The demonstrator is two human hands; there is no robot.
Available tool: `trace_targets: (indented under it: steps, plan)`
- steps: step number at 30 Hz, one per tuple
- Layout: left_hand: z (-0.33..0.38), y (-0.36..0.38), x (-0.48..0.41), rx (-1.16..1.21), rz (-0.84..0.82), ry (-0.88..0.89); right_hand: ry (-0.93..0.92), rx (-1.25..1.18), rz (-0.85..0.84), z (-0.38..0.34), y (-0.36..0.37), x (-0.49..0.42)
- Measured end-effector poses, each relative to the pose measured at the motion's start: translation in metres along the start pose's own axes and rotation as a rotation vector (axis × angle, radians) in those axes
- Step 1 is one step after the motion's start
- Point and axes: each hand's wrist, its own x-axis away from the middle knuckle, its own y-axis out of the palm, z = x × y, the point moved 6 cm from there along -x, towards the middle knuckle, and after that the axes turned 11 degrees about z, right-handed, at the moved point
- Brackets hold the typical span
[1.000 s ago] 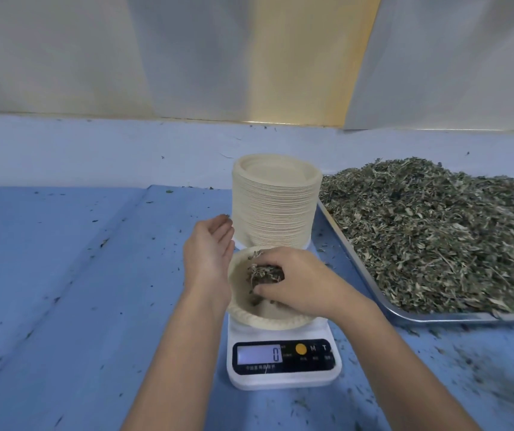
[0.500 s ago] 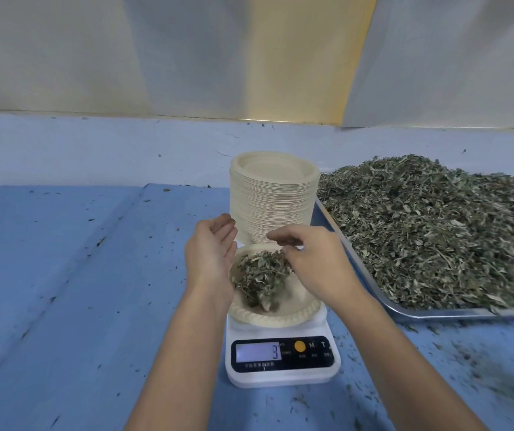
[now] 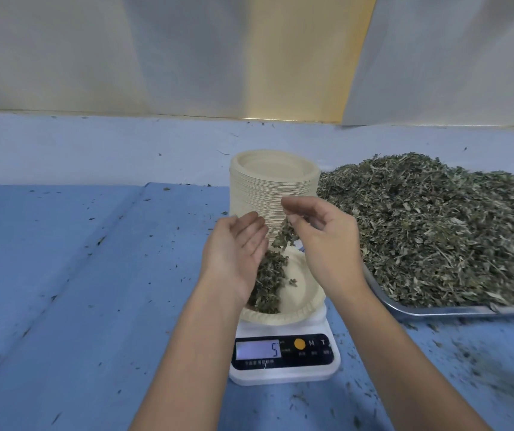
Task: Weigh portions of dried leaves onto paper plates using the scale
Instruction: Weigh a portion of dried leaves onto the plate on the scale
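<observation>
Up close, the right hand's fingertips [image 3: 294, 218] are loosely curled and parted, thumb and forefinger apart, clamping nothing firmly. A loose clump of dried leaves [image 3: 284, 237] hangs in the air just under them, some bits touching the fingers. The right hand [image 3: 327, 241] hovers above the far rim of the paper plate [image 3: 303, 293], apart from it.

The left hand's fingers [image 3: 254, 223] are straight and pressed together, holding nothing. The left hand [image 3: 237, 248] stands on edge, palm turned toward the right hand, at the plate's 9 o'clock side; whether it touches the rim I cannot tell.

On the plate a small pile of leaves [image 3: 268, 283] lies toward 9 o'clock, with the 3 o'clock half bare apart from a scrap or two. The plate sits on the white scale [image 3: 283, 373], whose display [image 3: 258, 349] reads 5.

From the scale, a tall stack of plates [image 3: 272, 185] stands at 12 o'clock, just behind the hands. At 2 o'clock a metal tray [image 3: 436, 311] holds a big heap of leaves [image 3: 436, 228], just beside the stack. All rest on a blue table cover [image 3: 94, 275] dotted with leaf crumbs, thickest at 4 o'clock.
</observation>
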Motion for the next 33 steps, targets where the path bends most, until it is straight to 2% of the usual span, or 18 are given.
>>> trace_targets:
  steps: [5,11,14,18,22,24,26,33]
  plan:
    - [-0.014,0.014,0.01,0.02,-0.086,-0.137,-0.028,-0.036,-0.072,-0.006,0.015,0.01]
    - [-0.017,0.015,0.01,0.203,-0.07,-0.215,-0.201,0.285,-0.129,-0.003,0.021,0.016]
    - [-0.017,0.013,0.009,0.216,-0.066,-0.206,-0.203,0.288,-0.108,-0.002,0.019,0.015]
    - [-0.01,0.01,0.007,0.056,-0.055,-0.054,-0.047,0.122,-0.041,0.002,0.01,0.009]
    - [-0.003,0.007,0.007,-0.296,0.013,0.188,0.062,0.072,-0.004,0.012,0.0,0.0]
    - [-0.004,0.008,0.007,-0.429,0.009,0.237,0.086,0.082,-0.009,0.017,-0.002,-0.002]
    - [-0.007,0.01,0.007,-0.446,-0.026,0.231,0.111,0.081,-0.03,0.023,-0.001,-0.002]
    - [0.0,0.012,0.009,-0.27,-0.065,0.309,0.153,0.091,-0.136,0.034,0.007,0.002]
